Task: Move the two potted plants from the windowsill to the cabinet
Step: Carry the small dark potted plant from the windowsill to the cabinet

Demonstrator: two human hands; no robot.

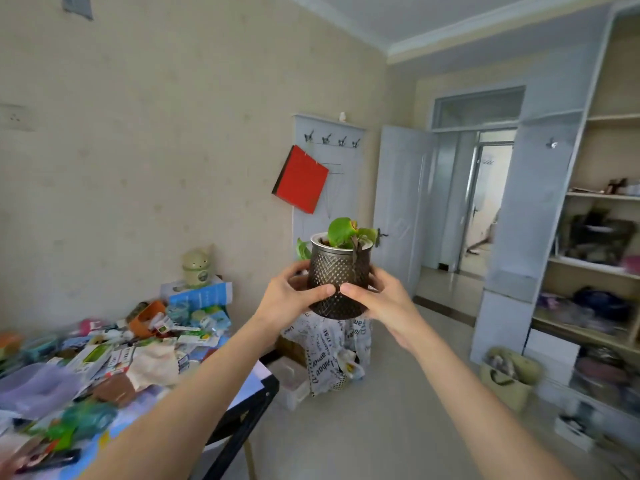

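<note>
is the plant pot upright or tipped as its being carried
Upright. The dark textured pot has its pale rim level on top and the green leaves rising above it, with the left hand and right hand clasping its sides.

Both arms reach forward, left hand (294,294) and right hand (382,299) clasped around something, thumbs nearly meeting

The room is evenly lit by soft daylight, with no hard shadows. The brightest spot is the doorway (485,202), where the far hallway washes out almost white. The floor (381,410) carries a pale sheen. The wide lens bends straight lines near the edges: the shelves (602,237) lean and the ceiling line curves. The pot (337,282) is fairly sharp; the table (69,393) clutter and the lower right corner smear with motion blur.
</note>
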